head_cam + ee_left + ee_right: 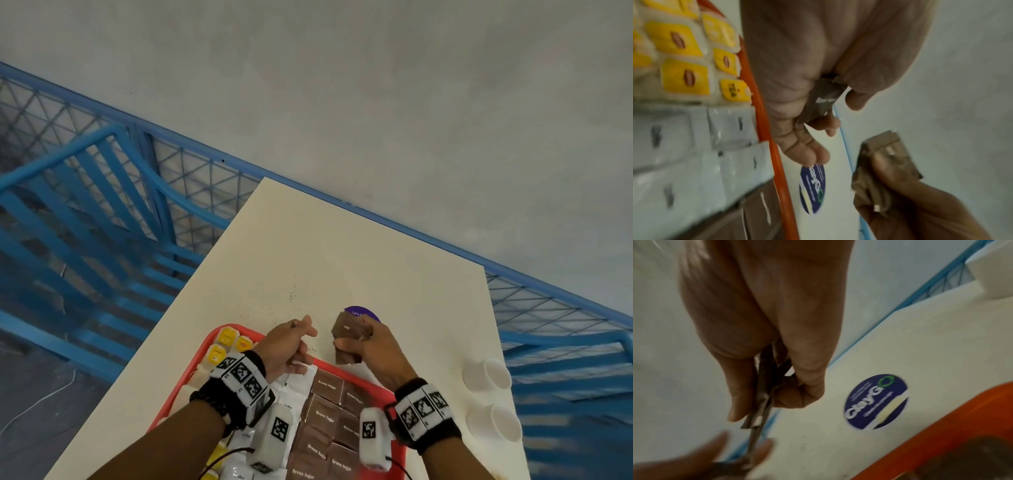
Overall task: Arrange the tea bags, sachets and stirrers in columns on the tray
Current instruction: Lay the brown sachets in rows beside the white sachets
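Right hand clamped round a small stack of flat brown paper sugar sachets, thumb on top, held just past the far rim of the red plastic tray over the cream table, probably as a supply to deal from. Left hand curled round one brown sachet, seemingly taken off that stack for laying down. On the tray: yellow-labelled tea bags in columns at the left, white sachets in the middle, brown sugar sachets at the right. No stirrers visible. Round blue sticker on the table beyond the rim.
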Motion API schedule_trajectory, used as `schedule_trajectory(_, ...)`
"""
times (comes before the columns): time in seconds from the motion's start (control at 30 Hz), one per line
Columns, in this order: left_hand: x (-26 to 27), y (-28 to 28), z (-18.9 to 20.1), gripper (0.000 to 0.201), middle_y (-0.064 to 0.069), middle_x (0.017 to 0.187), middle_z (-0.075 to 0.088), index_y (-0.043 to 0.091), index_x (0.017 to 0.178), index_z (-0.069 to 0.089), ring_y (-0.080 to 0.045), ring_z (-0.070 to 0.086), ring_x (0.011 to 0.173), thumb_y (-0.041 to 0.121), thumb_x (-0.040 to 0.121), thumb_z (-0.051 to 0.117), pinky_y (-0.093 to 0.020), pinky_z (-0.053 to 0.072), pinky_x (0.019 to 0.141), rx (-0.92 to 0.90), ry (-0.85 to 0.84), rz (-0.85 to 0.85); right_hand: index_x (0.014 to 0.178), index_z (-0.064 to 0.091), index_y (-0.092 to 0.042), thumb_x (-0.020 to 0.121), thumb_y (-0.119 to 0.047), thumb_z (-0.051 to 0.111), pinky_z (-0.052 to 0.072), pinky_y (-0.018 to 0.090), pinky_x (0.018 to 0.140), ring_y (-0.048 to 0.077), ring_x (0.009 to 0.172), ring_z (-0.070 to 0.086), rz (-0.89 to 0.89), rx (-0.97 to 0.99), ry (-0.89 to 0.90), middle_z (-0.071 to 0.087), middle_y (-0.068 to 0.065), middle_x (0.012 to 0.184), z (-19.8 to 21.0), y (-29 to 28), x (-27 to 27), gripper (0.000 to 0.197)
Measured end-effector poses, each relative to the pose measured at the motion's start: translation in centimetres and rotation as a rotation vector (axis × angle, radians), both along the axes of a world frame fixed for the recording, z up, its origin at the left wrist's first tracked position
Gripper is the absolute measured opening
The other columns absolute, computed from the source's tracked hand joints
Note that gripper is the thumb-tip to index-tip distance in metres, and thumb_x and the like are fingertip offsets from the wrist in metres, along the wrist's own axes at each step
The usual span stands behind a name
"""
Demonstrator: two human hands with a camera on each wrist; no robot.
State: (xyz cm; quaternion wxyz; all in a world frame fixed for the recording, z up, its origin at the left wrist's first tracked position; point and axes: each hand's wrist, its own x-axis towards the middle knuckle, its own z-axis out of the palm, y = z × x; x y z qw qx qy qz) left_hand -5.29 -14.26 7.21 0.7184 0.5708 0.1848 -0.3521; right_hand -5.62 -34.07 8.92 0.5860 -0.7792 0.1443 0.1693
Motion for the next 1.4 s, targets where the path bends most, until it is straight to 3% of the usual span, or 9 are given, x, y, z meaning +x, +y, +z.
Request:
schedule_trajectory(0.1,-1.9,-0.9,1.6,0.061,-0.01,0.078,0.066,0.004,0.11,0.071,-0.028,0.07,0.078,0.057,0.091,0.047,-0.048,0.057,0.08,-0.306,0.179,0.013,0.115,0.059,-0.006,0.073,-0.012,0.082,0.057,0.034,0.078,0.022,0.091,0.072,0.148,0.194,-0.027,0.074,0.008,0.1,3.3,1.8,-3.7,0.048)
schedule_trajectory(0.2,-4.5,-1.4,2.6,0.072,-0.012,0.084,0.069,0.007,0.1,0.074,-0.02,0.067,0.068,0.069,0.091,0.039,-0.032,0.053,0.065,-0.663,0.255,-0.073,0.114,0.048,-0.005,0.09,-0.021,0.071,0.049,0.021,0.073,0.005,0.084,0.064,0.376,0.074,-0.091,0.066,-0.002,0.091,4.1,3.1,-6.6,0.037)
schedule_trajectory(0.37,-7.8,-1.4,2.0,0.077,-0.006,0.083,0.055,0.011,0.102,0.064,-0.019,0.052,0.075,0.083,0.073,0.061,-0.031,0.038,0.066,-0.723,0.295,-0.111,0.118,0.034,-0.031,0.094,-0.05,0.052,0.05,0.037,0.08,0.012,0.093,0.057,0.618,-0.433,-0.253,0.059,-0.005,0.105,2.2,3.1,-9.7,0.035)
schedule_trajectory(0.53,-10.3,-1.0,2.3,0.076,-0.015,0.1,0.069,0.007,0.115,0.068,-0.028,0.066,0.083,0.074,0.088,0.045,-0.043,0.054,0.072,-0.679,0.252,-0.143,0.136,0.036,-0.036,0.085,-0.067,0.054,0.036,0.03,0.094,0.01,0.112,0.035,0.566,-0.688,-0.355,0.037,-0.009,0.121,1.8,3.0,-12.0,0.063)
schedule_trajectory(0.67,-11.2,-0.7,2.8,0.057,-0.012,0.089,0.07,0.008,0.11,0.072,-0.022,0.065,0.068,0.056,0.094,0.045,-0.032,0.05,0.055,-0.521,0.208,-0.17,0.134,0.05,-0.037,0.091,-0.052,0.055,0.032,0.011,0.092,-0.002,0.107,0.038,0.403,-0.459,-0.478,0.048,-0.011,0.118,1.8,3.1,-13.8,0.046)
schedule_trajectory(0.87,-13.4,0.3,3.2,0.054,-0.003,0.077,0.066,0.012,0.1,0.066,-0.009,0.058,0.055,0.063,0.082,0.063,-0.018,0.045,0.041,-0.216,0.061,-0.576,0.109,0.069,-0.038,0.087,-0.026,0.071,0.037,0.013,0.084,-0.002,0.1,0.048,0.405,-0.285,-0.445,0.059,-0.018,0.102,2.1,2.2,-16.7,0.026)
schedule_trajectory(1.0,-15.1,-1.1,4.3,0.017,0.019,0.053,0.063,0.018,0.085,0.054,0.008,0.057,0.048,0.007,0.098,0.057,-0.005,0.041,0.045,-0.159,-0.027,-0.78,0.09,0.077,-0.028,0.083,-0.024,0.077,0.044,0.017,0.08,0.003,0.09,0.059,0.367,-0.162,-0.349,0.063,-0.027,0.087,2.0,2.3,-18.0,0.008)
schedule_trajectory(1.2,-13.3,-0.8,3.9,0.023,0.0,0.068,0.064,0.009,0.094,0.067,-0.01,0.052,0.048,0.032,0.092,0.066,-0.017,0.035,0.039,-0.017,-0.141,-0.41,0.084,0.071,-0.015,0.091,-0.013,0.068,0.052,0.026,0.067,0.01,0.066,0.064,-0.071,-0.058,-0.299,0.071,-0.001,0.074,2.5,1.2,-16.5,0.008)
schedule_trajectory(1.4,-10.3,-1.6,5.4,0.01,-0.004,0.063,0.061,0.016,0.087,0.071,-0.014,0.053,0.049,0.026,0.089,0.072,-0.019,0.036,0.041,-0.035,-0.329,-0.225,0.089,0.063,-0.003,0.097,-0.008,0.058,0.048,0.022,0.055,0.016,0.056,0.059,-0.317,0.342,-0.092,0.065,0.012,0.065,4.1,1.4,-15.1,0.011)
